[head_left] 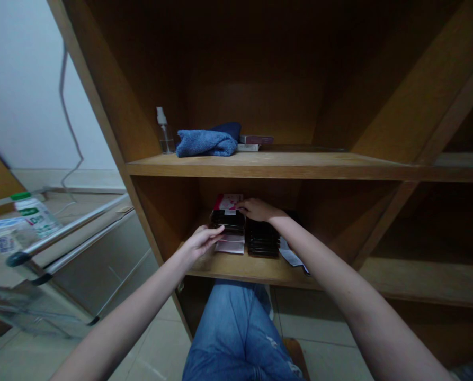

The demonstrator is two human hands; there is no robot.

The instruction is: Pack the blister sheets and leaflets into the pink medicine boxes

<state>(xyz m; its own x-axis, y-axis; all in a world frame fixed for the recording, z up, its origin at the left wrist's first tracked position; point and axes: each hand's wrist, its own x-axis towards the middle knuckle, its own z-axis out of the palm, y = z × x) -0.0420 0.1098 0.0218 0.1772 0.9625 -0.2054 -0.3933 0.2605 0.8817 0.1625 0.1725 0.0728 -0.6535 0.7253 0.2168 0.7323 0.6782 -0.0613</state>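
Observation:
On the lower shelf sits a row of dark, glossy flat packs (229, 218), with a pink-and-white packet (227, 201) at its far end and a pale flap (230, 247) at the near end. My left hand (203, 238) is at the row's left side, its thumb and fingers closed on the edge of the dark packs. From the right, my right hand (257, 209) reaches over and pinches the right edge of the pink-and-white packet. A second row of dark flat packs (263, 244) stands just beside, under my right wrist. Pale papers (291, 254) lie partly behind my right forearm.
The upper shelf (300, 165) holds a spray bottle (163, 135), a folded blue towel (207, 143) and thin boxes (256, 140). At left, a metal-edged bedside unit (101, 259) carries a green-capped white bottle (39, 216). My knees (236, 323) are just below the shelf edge.

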